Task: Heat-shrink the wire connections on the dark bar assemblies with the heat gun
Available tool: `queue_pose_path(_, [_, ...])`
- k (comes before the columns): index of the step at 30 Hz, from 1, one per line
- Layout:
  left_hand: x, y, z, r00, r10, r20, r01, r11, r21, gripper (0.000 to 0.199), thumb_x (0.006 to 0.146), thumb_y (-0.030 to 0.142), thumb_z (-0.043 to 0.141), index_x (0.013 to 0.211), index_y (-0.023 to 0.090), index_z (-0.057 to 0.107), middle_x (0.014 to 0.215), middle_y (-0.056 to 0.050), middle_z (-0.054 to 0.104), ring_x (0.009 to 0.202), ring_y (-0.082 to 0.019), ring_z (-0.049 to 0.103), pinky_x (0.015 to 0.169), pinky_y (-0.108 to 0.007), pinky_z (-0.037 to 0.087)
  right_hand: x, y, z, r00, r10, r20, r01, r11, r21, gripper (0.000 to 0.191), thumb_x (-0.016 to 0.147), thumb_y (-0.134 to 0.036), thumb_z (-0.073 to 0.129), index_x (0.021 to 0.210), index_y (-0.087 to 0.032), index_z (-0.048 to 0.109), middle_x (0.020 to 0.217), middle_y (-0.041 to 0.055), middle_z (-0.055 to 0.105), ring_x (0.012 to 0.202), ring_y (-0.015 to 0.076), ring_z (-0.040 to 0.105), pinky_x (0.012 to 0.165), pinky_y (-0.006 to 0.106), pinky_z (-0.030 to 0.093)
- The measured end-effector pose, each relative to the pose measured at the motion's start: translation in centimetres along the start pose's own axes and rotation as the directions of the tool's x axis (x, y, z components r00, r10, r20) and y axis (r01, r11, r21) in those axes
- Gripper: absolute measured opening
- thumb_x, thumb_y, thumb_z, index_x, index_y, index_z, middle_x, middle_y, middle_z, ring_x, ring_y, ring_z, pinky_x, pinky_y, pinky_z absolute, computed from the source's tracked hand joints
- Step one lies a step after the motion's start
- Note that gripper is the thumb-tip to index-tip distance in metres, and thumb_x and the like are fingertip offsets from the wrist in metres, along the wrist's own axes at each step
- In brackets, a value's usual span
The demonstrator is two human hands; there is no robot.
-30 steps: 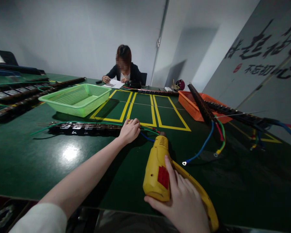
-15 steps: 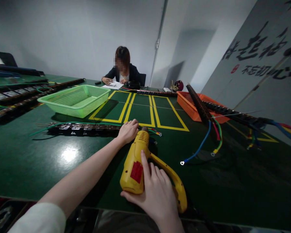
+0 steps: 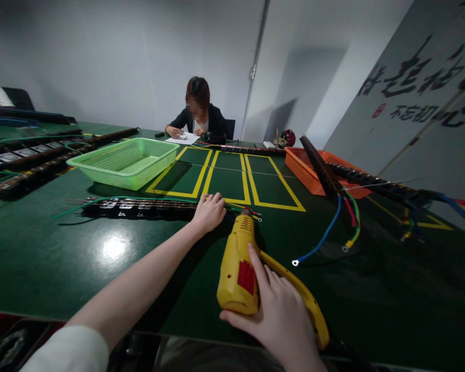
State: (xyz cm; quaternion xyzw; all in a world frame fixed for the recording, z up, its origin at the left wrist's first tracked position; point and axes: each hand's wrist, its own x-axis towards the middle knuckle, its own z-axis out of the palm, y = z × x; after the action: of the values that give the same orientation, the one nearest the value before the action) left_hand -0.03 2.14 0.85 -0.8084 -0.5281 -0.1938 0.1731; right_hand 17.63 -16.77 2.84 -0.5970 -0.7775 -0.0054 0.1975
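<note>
My left hand [image 3: 209, 212] is closed on the right end of a black strip assembly [image 3: 139, 207] with wires along it, which lies flat on the green table [image 3: 170, 289]. Coloured wire ends with ring terminals [image 3: 259, 219] stick out to the right of that hand. My right hand [image 3: 281, 305] is wrapped around a yellow heat gun [image 3: 237, 268], one finger stretched along its side. The gun's nozzle points away from me, near the wire ends just right of my left hand.
A green basket [image 3: 127, 178] stands beyond the strip, and an orange basket [image 3: 306, 173] at the right carries black strips with hanging wires [image 3: 325, 227]. More strips [image 3: 42, 160] lie at far left. A person [image 3: 197, 113] sits across the table with paper.
My right hand and the heat gun have moved to the right, taking the nozzle away from my left hand. My left hand stays on the strip's end. The view has shifted slightly.
</note>
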Motion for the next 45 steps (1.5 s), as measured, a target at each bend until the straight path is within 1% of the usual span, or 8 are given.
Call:
queue_pose_path(8, [-0.1, -0.1, 0.0, 1.000, -0.024, 0.009, 0.025, 0.998, -0.049, 0.023, 0.090, 0.027, 0.035, 0.092, 0.018, 0.057, 0.101, -0.009, 0.058, 0.092, -0.023, 0.055, 0.080, -0.038, 0.040, -1.3, 1.4, -0.9, 0.998, 0.044, -0.041, -0.047, 0.996, -0.072, 0.118, 0.053, -0.061, 0.073, 0.146, -0.024, 0.010, 0.110, 0.0090, 0.062, 0.094, 0.0282, 0.060, 0.080, 0.041, 0.047])
queue_pose_path(12, [-0.1, 0.0, 0.0, 0.999, -0.036, 0.008, 0.037, 0.996, -0.086, 0.024, 0.091, 0.027, 0.035, 0.093, 0.019, 0.057, 0.103, -0.008, 0.058, 0.093, -0.023, 0.055, 0.081, -0.037, 0.040, -1.3, 1.3, -1.1, 0.998, 0.059, -0.008, -0.060, 0.997, -0.045, 0.120, 0.054, -0.059, 0.074, 0.146, -0.025, 0.005, 0.116, 0.0084, 0.061, 0.101, 0.0278, 0.058, 0.085, 0.042, 0.046])
queue_pose_path(16, [0.0, 0.1, 0.1, 0.999, -0.035, 0.005, 0.035, 0.995, -0.092, 0.023, 0.090, 0.027, 0.036, 0.092, 0.019, 0.058, 0.101, -0.007, 0.058, 0.093, -0.023, 0.055, 0.080, -0.037, 0.040, -1.0, 1.1, -1.0, 0.997, 0.076, 0.025, -0.075, 0.997, -0.020, 0.124, 0.050, -0.054, 0.078, 0.146, -0.026, 0.005, 0.115, 0.0083, 0.060, 0.101, 0.0290, 0.058, 0.084, 0.043, 0.046])
queue_pose_path(21, [0.1, 0.1, 0.3, 0.999, -0.044, -0.007, 0.043, 0.996, -0.078, 0.023, 0.089, 0.026, 0.037, 0.091, 0.019, 0.058, 0.102, -0.006, 0.058, 0.093, -0.022, 0.055, 0.081, -0.037, 0.040, -0.1, 0.0, 0.0, 0.994, -0.031, 0.107, 0.026, 0.999, 0.043, 0.119, 0.056, -0.065, 0.069, 0.146, -0.022, 0.004, 0.116, 0.0120, 0.058, 0.099, 0.0300, 0.058, 0.083, 0.043, 0.046])
queue_pose_path(26, [0.1, 0.1, 0.4, 0.999, -0.044, 0.004, 0.045, 0.994, -0.095, 0.022, 0.089, 0.025, 0.037, 0.091, 0.019, 0.058, 0.105, -0.006, 0.058, 0.095, -0.022, 0.055, 0.082, -0.037, 0.040, 1.1, -2.1, 1.0, 0.992, -0.027, 0.123, 0.021, 0.998, 0.054, 0.124, 0.050, -0.063, 0.074, 0.146, -0.021, 0.006, 0.111, 0.0115, 0.059, 0.098, 0.0291, 0.057, 0.085, 0.043, 0.045])
queue_pose_path(30, [0.2, -0.2, 0.5, 0.999, -0.042, 0.018, 0.043, 0.993, -0.112, 0.023, 0.088, 0.024, 0.037, 0.092, 0.019, 0.059, 0.107, -0.006, 0.058, 0.094, -0.021, 0.056, 0.082, -0.038, 0.041, 1.5, -2.7, 1.6, 0.993, -0.052, 0.108, 0.048, 0.998, 0.044, 0.127, 0.050, -0.066, 0.073, 0.146, -0.020, 0.003, 0.109, 0.0125, 0.059, 0.095, 0.0292, 0.057, 0.083, 0.042, 0.045])
queue_pose_path(37, [0.1, -0.4, 0.4, 1.000, -0.020, 0.021, 0.023, 0.988, -0.154, 0.023, 0.088, 0.024, 0.037, 0.091, 0.018, 0.059, 0.108, -0.006, 0.058, 0.095, -0.021, 0.056, 0.084, -0.037, 0.040, 1.2, -2.3, 1.8, 0.998, -0.045, 0.050, 0.043, 0.999, 0.031, 0.126, 0.049, -0.071, 0.070, 0.146, -0.023, 0.005, 0.106, 0.0106, 0.061, 0.093, 0.0285, 0.058, 0.083, 0.043, 0.045])
queue_pose_path(45, [0.0, -0.5, 0.2, 0.999, -0.014, 0.033, 0.019, 0.985, -0.171, 0.024, 0.089, 0.026, 0.037, 0.095, 0.020, 0.059, 0.107, -0.005, 0.058, 0.095, -0.020, 0.056, 0.083, -0.036, 0.041, 0.6, -0.7, 0.0, 0.998, 0.042, 0.039, -0.043, 0.998, 0.037, 0.122, 0.048, -0.064, 0.075, 0.145, -0.028, 0.011, 0.104, 0.0072, 0.062, 0.092, 0.0286, 0.059, 0.083, 0.043, 0.045])
